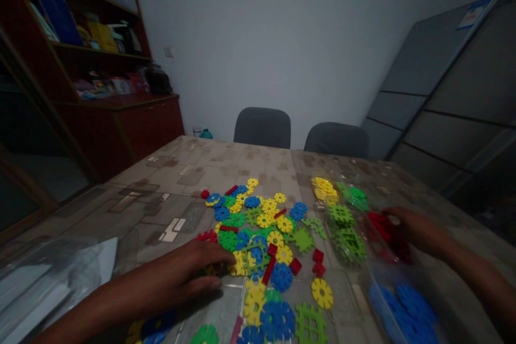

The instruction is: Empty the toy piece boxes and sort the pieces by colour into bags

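Note:
My left hand lies low over the near left side of a loose pile of plastic building pieces, fingers stretched and thumb apart. Its fingertips touch a yellow snowflake disc beside a green lattice square. My right hand hangs over a clear container of red pieces, its visible fingers apart and partly in shadow; no held piece shows. Around the pile lie blue discs, yellow discs and small red connectors.
Clear containers hold yellow discs, green lattice squares, green discs and blue discs. A clear plastic bag lies at left. Two grey chairs stand beyond the patterned table.

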`<action>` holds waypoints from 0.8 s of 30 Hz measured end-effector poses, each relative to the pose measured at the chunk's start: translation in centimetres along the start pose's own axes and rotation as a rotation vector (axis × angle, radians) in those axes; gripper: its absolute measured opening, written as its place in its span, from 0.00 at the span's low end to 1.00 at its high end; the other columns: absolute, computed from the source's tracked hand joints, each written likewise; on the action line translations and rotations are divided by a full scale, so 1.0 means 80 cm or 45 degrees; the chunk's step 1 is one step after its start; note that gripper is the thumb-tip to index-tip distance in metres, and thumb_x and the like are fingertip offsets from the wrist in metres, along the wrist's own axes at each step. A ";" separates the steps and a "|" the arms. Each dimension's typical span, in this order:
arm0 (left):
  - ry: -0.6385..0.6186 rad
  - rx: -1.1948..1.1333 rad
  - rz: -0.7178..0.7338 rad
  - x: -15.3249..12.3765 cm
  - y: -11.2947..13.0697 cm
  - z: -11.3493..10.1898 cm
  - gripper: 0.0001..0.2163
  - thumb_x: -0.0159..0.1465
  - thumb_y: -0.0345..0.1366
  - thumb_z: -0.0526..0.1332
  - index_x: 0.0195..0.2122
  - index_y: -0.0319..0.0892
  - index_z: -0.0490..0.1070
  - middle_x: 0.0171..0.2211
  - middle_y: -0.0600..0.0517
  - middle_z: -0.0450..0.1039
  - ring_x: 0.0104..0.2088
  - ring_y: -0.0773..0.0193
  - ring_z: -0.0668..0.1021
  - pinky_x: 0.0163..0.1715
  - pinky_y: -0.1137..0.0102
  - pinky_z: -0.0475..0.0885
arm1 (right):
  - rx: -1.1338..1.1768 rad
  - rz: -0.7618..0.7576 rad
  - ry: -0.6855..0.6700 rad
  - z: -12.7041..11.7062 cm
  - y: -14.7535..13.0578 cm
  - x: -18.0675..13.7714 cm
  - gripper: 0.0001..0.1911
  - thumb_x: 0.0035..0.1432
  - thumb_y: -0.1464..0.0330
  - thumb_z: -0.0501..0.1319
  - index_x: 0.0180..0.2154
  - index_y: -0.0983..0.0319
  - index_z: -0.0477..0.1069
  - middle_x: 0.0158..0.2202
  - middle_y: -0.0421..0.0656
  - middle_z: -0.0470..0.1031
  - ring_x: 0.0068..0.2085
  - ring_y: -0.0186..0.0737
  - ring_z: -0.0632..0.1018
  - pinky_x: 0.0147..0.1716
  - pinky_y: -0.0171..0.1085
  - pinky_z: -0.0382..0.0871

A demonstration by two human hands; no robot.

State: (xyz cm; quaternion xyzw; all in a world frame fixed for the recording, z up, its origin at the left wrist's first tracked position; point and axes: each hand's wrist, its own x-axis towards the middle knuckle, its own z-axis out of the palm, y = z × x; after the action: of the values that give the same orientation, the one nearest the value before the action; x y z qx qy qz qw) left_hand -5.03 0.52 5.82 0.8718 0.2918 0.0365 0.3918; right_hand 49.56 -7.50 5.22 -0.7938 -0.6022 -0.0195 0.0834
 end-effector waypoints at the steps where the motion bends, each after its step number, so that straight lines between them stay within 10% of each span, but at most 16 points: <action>1: 0.002 -0.003 -0.003 0.000 0.000 0.000 0.15 0.69 0.43 0.59 0.56 0.53 0.72 0.54 0.48 0.74 0.53 0.51 0.75 0.54 0.59 0.68 | 0.007 -0.016 -0.023 -0.001 0.003 -0.002 0.15 0.46 0.75 0.56 0.34 0.58 0.77 0.36 0.47 0.83 0.37 0.50 0.82 0.34 0.38 0.71; 6: -0.005 0.042 0.006 0.001 0.001 -0.001 0.15 0.69 0.43 0.59 0.56 0.53 0.72 0.53 0.48 0.74 0.52 0.51 0.75 0.53 0.59 0.69 | 0.036 -0.072 -0.102 -0.008 0.010 -0.015 0.10 0.52 0.72 0.55 0.23 0.57 0.70 0.23 0.43 0.79 0.27 0.48 0.79 0.29 0.39 0.67; 19: -0.046 0.045 -0.033 0.003 0.002 0.002 0.15 0.69 0.42 0.58 0.56 0.53 0.71 0.54 0.49 0.73 0.52 0.53 0.74 0.54 0.60 0.68 | 0.102 -0.042 -0.097 -0.012 0.001 -0.017 0.14 0.49 0.64 0.58 0.37 0.58 0.76 0.34 0.48 0.83 0.33 0.51 0.82 0.32 0.40 0.72; 24: -0.050 0.029 0.006 0.004 0.004 0.000 0.13 0.69 0.41 0.58 0.53 0.53 0.72 0.49 0.50 0.76 0.48 0.55 0.76 0.50 0.63 0.71 | 0.075 -0.073 -0.122 -0.008 -0.011 -0.014 0.10 0.50 0.66 0.56 0.27 0.58 0.76 0.30 0.47 0.82 0.31 0.50 0.82 0.29 0.40 0.71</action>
State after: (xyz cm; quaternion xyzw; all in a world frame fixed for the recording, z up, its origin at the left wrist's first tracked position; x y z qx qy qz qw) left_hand -4.64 0.52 5.98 0.8774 0.2825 0.0169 0.3874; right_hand 48.48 -8.48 5.82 -0.7734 -0.6283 0.0339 0.0772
